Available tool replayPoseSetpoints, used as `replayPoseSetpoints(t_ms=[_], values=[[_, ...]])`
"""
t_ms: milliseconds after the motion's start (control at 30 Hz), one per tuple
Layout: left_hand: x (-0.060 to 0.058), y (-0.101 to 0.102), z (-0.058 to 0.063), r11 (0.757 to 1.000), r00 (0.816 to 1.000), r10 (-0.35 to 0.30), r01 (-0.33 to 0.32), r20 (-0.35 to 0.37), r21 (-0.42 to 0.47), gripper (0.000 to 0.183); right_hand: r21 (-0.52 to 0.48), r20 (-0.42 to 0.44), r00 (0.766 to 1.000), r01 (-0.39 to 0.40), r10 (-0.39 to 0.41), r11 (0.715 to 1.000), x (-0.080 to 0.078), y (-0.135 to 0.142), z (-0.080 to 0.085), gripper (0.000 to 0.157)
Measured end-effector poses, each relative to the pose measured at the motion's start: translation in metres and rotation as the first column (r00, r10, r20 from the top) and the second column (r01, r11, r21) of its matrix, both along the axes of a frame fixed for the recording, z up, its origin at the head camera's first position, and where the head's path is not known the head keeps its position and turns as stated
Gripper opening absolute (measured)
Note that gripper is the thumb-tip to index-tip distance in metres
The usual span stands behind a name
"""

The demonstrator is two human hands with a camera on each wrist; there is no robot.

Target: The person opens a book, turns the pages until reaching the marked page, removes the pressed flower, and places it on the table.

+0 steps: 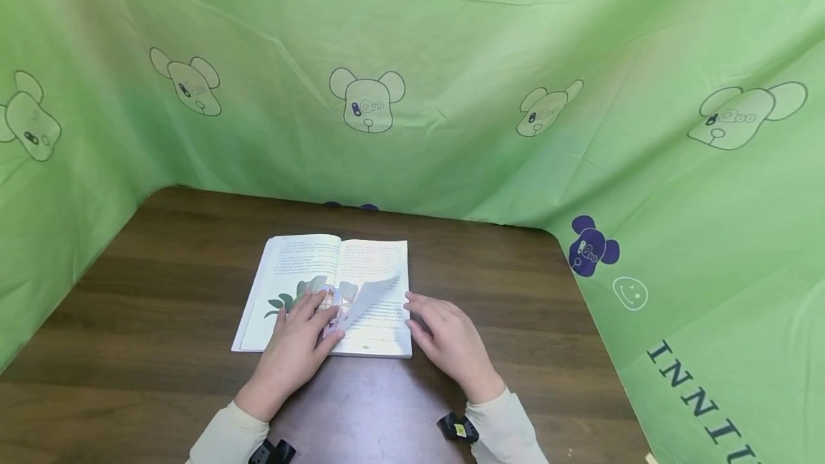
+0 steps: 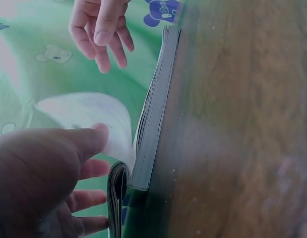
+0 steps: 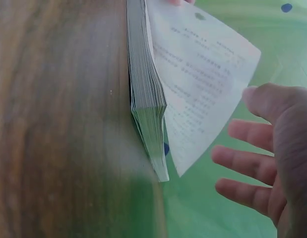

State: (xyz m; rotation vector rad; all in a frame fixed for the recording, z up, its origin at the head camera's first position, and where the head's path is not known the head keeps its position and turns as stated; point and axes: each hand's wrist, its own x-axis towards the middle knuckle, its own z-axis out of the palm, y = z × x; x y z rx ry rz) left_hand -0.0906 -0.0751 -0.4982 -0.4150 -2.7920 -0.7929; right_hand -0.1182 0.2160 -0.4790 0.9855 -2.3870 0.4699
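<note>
An open book (image 1: 299,253) lies on the table, with printed text and a picture of leaves and figures at the bottom of its pages. One page (image 1: 372,298) is lifted off the right half and curls toward the left; it stands up from the stack in the right wrist view (image 3: 208,74). My left hand (image 1: 295,342) rests over the lower middle of the book, its thumb against the curling page and its fingers extended on the left side. Beside the book's right edge is my right hand (image 1: 451,341), fingers spread and loosely bent, holding nothing.
The brown wooden table (image 1: 528,292) extends around the book on all sides. A green cloth (image 1: 451,34) printed with bear heads hangs behind and along both sides of it. Black bands (image 1: 459,428) sit on both wrists, near the pale sleeves.
</note>
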Motion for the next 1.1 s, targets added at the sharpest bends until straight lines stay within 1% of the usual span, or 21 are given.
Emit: replayPoseSetpoints(t_ms=[133, 233, 333, 433, 567, 667, 767, 833, 933, 1000, 1100], values=[[-0.0036, -0.0020, -0.0008, 0.999, 0.998, 0.014, -0.012, -0.056, 0.035, 0.058, 0.034, 0.044, 0.998, -0.045, 0.043, 0.998, -0.0017, -0.0011, -0.0026, 0.029], [-0.0050, -0.0033, 0.0010, 0.997, 0.996, 0.027, -0.021, -0.089, 0.070, 0.066, 0.082, 0.109, 0.992, -0.077, 0.068, 0.994, -0.0014, -0.0015, -0.0036, 0.033], [-0.0052, -0.0043, 0.0038, 0.994, 0.995, 0.050, -0.041, -0.091, 0.100, 0.076, 0.136, 0.188, 0.980, -0.091, 0.065, 0.986, 0.0008, -0.0017, -0.0037, 0.039], [-0.0054, -0.0053, 0.0055, 0.991, 0.994, 0.076, -0.067, -0.079, 0.117, 0.087, 0.177, 0.269, 0.962, -0.096, 0.045, 0.980, 0.0029, -0.0014, -0.0039, 0.046], [-0.0065, -0.0062, 0.0054, 0.987, 0.990, 0.110, -0.098, -0.087, 0.125, 0.102, 0.207, 0.329, 0.944, -0.100, 0.027, 0.973, 0.0042, -0.0006, -0.0049, 0.052], [-0.0078, -0.0071, 0.0042, 0.987, 0.983, 0.121, -0.104, -0.139, 0.122, 0.111, 0.220, 0.350, 0.937, -0.102, 0.020, 0.970, 0.0039, -0.0001, -0.0065, 0.056], [-0.0084, -0.0080, 0.0031, 0.989, 0.969, 0.123, -0.102, -0.215, 0.108, 0.120, 0.230, 0.373, 0.928, -0.106, 0.013, 0.967, 0.0033, 0.0002, -0.0088, 0.058], [-0.0081, -0.0086, 0.0032, 0.990, 0.958, 0.123, -0.100, -0.259, 0.097, 0.123, 0.237, 0.386, 0.922, -0.111, 0.011, 0.965, 0.0030, 0.0005, -0.0093, 0.058], [-0.0077, -0.0092, 0.0039, 0.993, 0.952, 0.116, -0.101, -0.284, 0.067, 0.120, 0.239, 0.400, 0.917, -0.119, 0.014, 0.964, 0.0032, 0.0011, -0.0086, 0.056], [-0.0076, -0.0098, 0.0044, 0.995, 0.956, 0.102, -0.095, -0.274, 0.038, 0.115, 0.241, 0.403, 0.915, -0.122, 0.015, 0.963, 0.0034, 0.0014, -0.0079, 0.054], [-0.0080, -0.0102, 0.0052, 0.997, 0.971, 0.072, -0.075, -0.229, -0.008, 0.107, 0.244, 0.402, 0.916, -0.123, 0.015, 0.962, 0.0035, 0.0017, -0.0078, 0.051]])
